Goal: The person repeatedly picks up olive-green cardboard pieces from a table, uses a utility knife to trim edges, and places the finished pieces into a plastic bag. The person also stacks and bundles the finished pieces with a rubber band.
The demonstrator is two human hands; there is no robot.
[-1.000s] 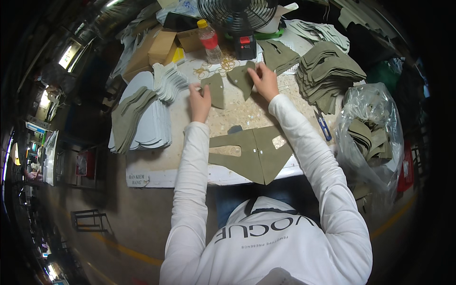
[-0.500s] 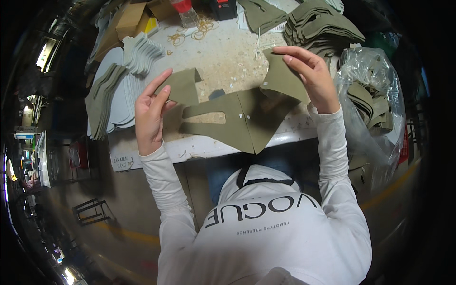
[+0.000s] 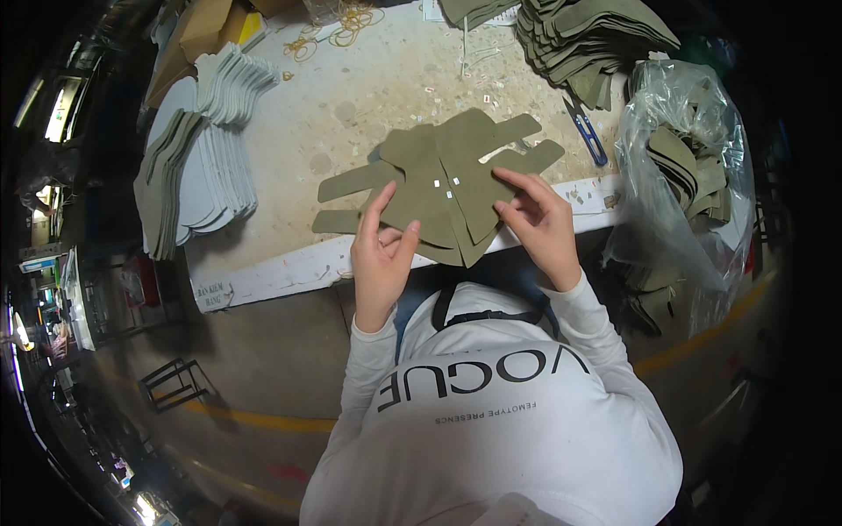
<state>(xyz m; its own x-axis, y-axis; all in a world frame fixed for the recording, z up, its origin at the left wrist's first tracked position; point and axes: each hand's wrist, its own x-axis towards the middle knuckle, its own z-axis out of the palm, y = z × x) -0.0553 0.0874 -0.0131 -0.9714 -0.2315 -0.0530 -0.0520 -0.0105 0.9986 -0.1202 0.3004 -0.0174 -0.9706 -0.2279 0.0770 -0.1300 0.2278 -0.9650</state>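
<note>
Olive-green cut-out pieces (image 3: 417, 162) of sheet material, perhaps fabric or leather, overlap near the table's front edge. Narrow strips stick out from them to the left and right, and small white tags sit near the middle seam. My left hand (image 3: 381, 259) is at the left side of these pieces, thumb and index finger apart, the fingertips on or just over the surface. On the opposite side, my right hand (image 3: 542, 223) has its index finger and thumb spread at the edge of the pieces. Neither hand visibly pinches a piece.
Grey-white cut pieces (image 3: 232, 167) are stacked at the left, with olive pieces (image 3: 167, 188) on them. More olive pieces (image 3: 588, 39) pile up at the back right. Blue-handled thread snips (image 3: 588, 136) lie near a clear plastic bag (image 3: 645, 131) of cut pieces. Rubber bands (image 3: 351, 22) lie at the back.
Both hands have come down and inward toward me. The two olive pieces they held apart now lie over the other piece on the table. The view has shifted, showing the thread snips.
</note>
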